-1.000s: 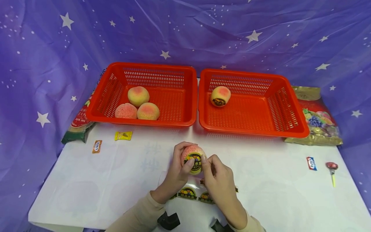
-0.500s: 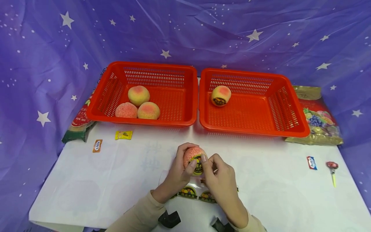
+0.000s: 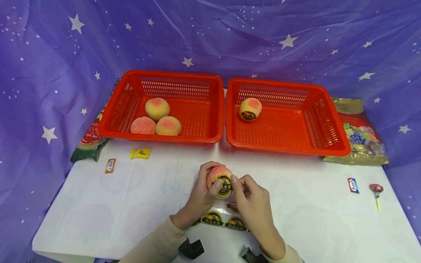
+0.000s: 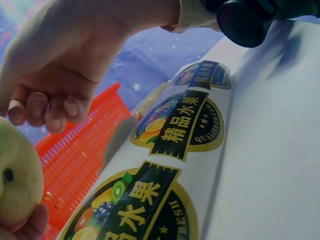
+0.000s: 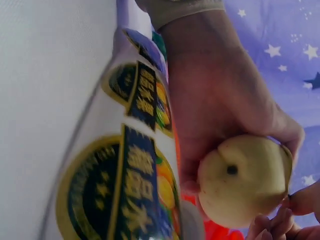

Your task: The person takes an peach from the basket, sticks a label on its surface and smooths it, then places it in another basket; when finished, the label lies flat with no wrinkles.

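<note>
A pink and yellow peach (image 3: 215, 175) is gripped in my left hand (image 3: 200, 195), above the near middle of the table. On its front is a round black and gold fruit sticker (image 3: 225, 188), with my left thumb lying over it. My right hand (image 3: 254, 202) has its thumb and curled fingers at the sticker's right edge. The right wrist view shows the peach's pale underside (image 5: 240, 185) with a dark stem spot. Below the hands, a backing sheet (image 3: 219, 208) carries more stickers, such as this fruit label (image 4: 185, 122); the right hand covers part of it.
A red basket (image 3: 197, 139) at back left holds three peaches; another red basket (image 3: 283, 149) at back right holds one stickered peach (image 3: 250, 107). Packaged bags (image 3: 365, 135) flank them. A yellow candy (image 3: 140, 153), an orange candy (image 3: 110, 166), a blue candy (image 3: 353, 185) and a lollipop (image 3: 376, 188) lie around.
The peach has turned and shifted slightly within the left hand. My right hand has moved a little to the right, showing more of the sticker and of the backing sheet.
</note>
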`<state>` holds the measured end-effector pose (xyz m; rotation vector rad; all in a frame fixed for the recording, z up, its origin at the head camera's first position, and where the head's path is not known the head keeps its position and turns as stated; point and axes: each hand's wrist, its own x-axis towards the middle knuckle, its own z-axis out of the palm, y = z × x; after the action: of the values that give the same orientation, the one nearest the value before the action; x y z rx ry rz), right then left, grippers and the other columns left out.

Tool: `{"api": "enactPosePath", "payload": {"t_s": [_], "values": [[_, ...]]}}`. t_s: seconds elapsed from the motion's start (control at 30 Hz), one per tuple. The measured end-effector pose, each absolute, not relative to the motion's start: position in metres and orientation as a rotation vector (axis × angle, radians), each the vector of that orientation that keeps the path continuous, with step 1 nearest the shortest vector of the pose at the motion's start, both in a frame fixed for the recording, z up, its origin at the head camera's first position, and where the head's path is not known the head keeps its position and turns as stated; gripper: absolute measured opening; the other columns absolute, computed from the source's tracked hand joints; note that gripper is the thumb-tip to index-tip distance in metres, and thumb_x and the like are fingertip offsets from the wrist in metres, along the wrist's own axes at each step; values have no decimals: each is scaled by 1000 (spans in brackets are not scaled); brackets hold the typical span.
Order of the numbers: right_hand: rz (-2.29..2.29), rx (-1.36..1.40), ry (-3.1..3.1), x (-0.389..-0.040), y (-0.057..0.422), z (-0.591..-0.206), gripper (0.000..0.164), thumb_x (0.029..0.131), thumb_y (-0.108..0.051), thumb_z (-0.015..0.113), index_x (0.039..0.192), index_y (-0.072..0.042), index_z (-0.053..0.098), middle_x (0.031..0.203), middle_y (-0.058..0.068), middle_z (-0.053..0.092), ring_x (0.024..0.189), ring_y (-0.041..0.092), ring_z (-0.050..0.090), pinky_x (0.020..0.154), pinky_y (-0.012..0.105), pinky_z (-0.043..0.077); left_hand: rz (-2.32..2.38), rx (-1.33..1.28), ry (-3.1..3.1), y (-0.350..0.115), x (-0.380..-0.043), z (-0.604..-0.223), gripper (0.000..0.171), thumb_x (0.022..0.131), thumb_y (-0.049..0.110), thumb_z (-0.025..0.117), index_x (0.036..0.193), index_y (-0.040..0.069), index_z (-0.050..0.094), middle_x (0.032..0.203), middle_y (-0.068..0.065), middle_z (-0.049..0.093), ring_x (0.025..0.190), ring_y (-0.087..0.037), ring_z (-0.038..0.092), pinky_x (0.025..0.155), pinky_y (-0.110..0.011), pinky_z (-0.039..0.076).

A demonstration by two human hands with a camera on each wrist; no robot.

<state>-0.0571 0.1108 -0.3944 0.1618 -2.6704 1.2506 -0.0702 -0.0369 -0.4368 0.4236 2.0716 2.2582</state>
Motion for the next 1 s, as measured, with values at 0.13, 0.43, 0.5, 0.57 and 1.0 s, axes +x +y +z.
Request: {"api": "enactPosePath", "payload": {"t_s": [0.13, 0.43, 0.5, 0.57, 1.0], "values": [[1168, 110, -2654, -62, 123, -391, 25, 88, -34, 53, 67, -21, 51, 49, -9, 44, 41, 5, 38, 38, 18, 31, 2301, 426, 2063, -39, -71, -438, 38, 90, 17, 42, 126, 14, 29, 115, -6, 45, 94, -20, 49, 75, -29, 47], [930, -167, -2482, -95, 195, -369, 31, 81, -28, 62, 96, -2, 55, 93, 13, 53, 85, 22, 43, 72, 27, 32, 2267, 356, 2092, -40, -68, -438, 37, 92, 19, 39, 127, 13, 30, 111, -4, 47, 96, -18, 48, 82, -26, 42], [882, -199, -2508, -108, 218, -365, 45, 81, -31, 62, 110, 2, 49, 105, 21, 48, 99, 30, 37, 81, 35, 29, 2264, 341, 2092, -39, -68, -438, 36, 93, 19, 40, 127, 17, 31, 111, -3, 47, 96, -18, 49, 82, -26, 42], [829, -249, -2600, -122, 242, -364, 59, 83, -36, 58, 123, 3, 38, 118, 26, 39, 112, 35, 27, 90, 45, 22, 2256, 325, 2085, -39, -68, -439, 37, 92, 21, 42, 127, 20, 31, 111, -3, 47, 95, -17, 49, 82, -26, 43], [693, -241, -3010, -172, 311, -383, 86, 89, -55, 31, 136, 11, 3, 139, 34, -11, 126, 51, -10, 96, 65, 2, 2249, 315, 2036, -42, -73, -439, 39, 91, 26, 43, 129, 20, 37, 110, -3, 48, 93, -17, 49, 81, -25, 42]]}}
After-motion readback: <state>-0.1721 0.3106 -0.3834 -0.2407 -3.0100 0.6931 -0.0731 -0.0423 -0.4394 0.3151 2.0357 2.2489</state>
